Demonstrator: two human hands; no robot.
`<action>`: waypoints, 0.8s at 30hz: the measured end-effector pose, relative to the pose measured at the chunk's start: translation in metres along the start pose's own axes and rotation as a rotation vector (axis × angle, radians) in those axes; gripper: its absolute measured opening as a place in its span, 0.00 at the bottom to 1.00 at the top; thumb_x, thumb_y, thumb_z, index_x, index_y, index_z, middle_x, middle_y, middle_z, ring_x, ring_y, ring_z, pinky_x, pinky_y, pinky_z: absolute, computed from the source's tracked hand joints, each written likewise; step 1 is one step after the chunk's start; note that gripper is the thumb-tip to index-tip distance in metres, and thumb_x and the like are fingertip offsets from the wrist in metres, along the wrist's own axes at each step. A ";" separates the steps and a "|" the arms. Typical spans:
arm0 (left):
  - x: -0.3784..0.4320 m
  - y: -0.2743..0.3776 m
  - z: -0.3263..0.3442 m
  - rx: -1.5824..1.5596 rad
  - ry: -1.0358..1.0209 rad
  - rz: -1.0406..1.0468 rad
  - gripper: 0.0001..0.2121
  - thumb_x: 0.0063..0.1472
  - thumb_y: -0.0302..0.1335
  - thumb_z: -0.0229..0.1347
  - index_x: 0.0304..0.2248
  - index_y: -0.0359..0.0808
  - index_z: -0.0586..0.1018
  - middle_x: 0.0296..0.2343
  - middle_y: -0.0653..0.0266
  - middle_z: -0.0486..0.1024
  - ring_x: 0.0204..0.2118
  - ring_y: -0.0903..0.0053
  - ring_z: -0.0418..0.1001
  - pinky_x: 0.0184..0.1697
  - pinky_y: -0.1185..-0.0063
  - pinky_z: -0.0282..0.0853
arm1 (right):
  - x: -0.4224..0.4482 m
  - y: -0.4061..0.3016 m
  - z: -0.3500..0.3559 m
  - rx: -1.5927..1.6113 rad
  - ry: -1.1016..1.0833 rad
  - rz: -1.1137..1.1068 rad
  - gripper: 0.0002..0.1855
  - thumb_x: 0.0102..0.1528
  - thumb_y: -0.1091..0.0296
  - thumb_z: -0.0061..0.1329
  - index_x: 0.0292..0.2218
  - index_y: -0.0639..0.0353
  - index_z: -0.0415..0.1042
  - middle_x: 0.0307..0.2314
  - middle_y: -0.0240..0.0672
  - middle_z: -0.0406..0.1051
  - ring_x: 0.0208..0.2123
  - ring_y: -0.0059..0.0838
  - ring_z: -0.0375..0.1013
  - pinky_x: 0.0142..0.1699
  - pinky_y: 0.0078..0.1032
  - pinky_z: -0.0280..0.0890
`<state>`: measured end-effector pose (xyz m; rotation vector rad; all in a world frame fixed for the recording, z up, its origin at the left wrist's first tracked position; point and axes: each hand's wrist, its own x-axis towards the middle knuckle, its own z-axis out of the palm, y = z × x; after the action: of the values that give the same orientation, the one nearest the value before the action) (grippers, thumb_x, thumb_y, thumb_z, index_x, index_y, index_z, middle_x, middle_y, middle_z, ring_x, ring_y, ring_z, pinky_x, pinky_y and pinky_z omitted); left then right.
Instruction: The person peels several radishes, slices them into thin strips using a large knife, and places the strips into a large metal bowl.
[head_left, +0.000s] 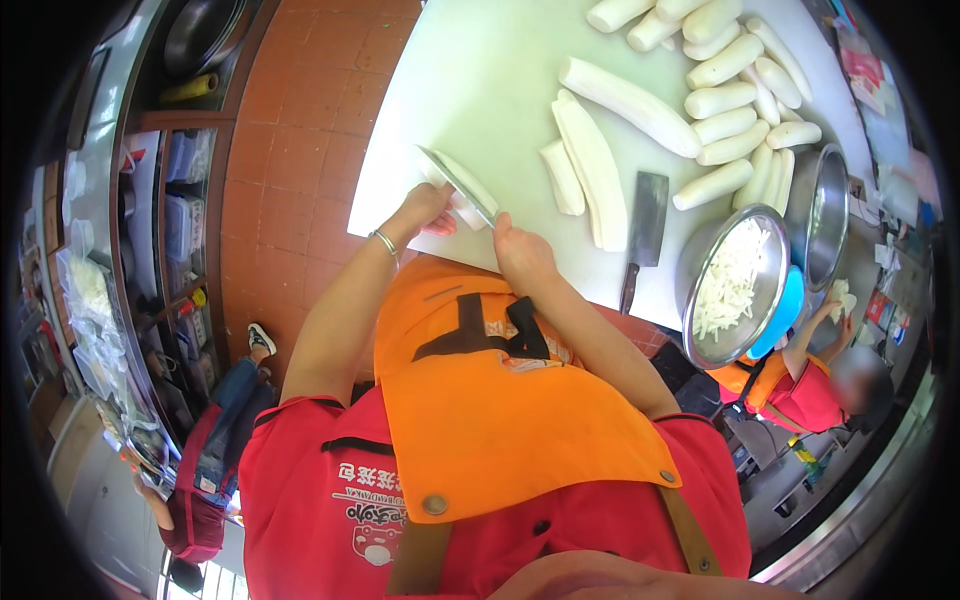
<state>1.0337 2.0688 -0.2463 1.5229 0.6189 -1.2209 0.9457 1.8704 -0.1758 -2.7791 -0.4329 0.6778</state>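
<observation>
My right hand (523, 253) grips the handle of a knife at the near edge of a white board (480, 67). The knife's blade (454, 180) slants up and left, against a peeled white vegetable piece (466, 178). My left hand (430, 208), with a bracelet at its wrist, is beside the blade and the piece; its fingers are partly hidden, so its hold is unclear. To the right lie long peeled vegetables (630, 105), split lengths (592, 172) and a cleaver (650, 221) with a dark handle. A steel bowl (686, 262) holds cut white strips (731, 281).
Several more peeled vegetables (724, 97) are heaped at the upper right, by another steel bowl (829, 217) and a blue container (780, 315). One person (802, 390) works at the right; another (199, 495) stands at the left beside a counter with shelves (180, 225).
</observation>
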 end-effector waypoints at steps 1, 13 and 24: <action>-0.002 0.001 0.000 -0.002 0.002 0.000 0.22 0.70 0.40 0.43 0.37 0.23 0.73 0.22 0.48 0.78 0.19 0.70 0.78 0.22 0.78 0.78 | 0.003 0.005 0.009 -0.009 0.010 -0.030 0.11 0.55 0.76 0.45 0.41 0.67 0.66 0.18 0.43 0.72 0.21 0.46 0.76 0.26 0.40 0.71; -0.002 -0.007 -0.002 -0.051 -0.060 0.079 0.21 0.71 0.40 0.43 0.37 0.22 0.71 0.24 0.49 0.77 0.21 0.68 0.79 0.25 0.77 0.79 | 0.001 0.011 -0.002 0.149 0.160 -0.046 0.12 0.66 0.63 0.43 0.34 0.63 0.60 0.17 0.49 0.71 0.20 0.53 0.73 0.26 0.45 0.68; -0.007 -0.005 -0.003 -0.004 -0.108 0.096 0.22 0.72 0.38 0.43 0.39 0.20 0.72 0.24 0.49 0.77 0.22 0.69 0.79 0.27 0.78 0.79 | 0.005 0.000 0.001 0.113 -0.090 0.043 0.13 0.63 0.68 0.40 0.43 0.72 0.62 0.22 0.49 0.75 0.25 0.52 0.76 0.30 0.46 0.70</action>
<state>1.0285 2.0746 -0.2420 1.4567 0.4718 -1.2191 0.9495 1.8719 -0.1783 -2.6664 -0.3421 0.8131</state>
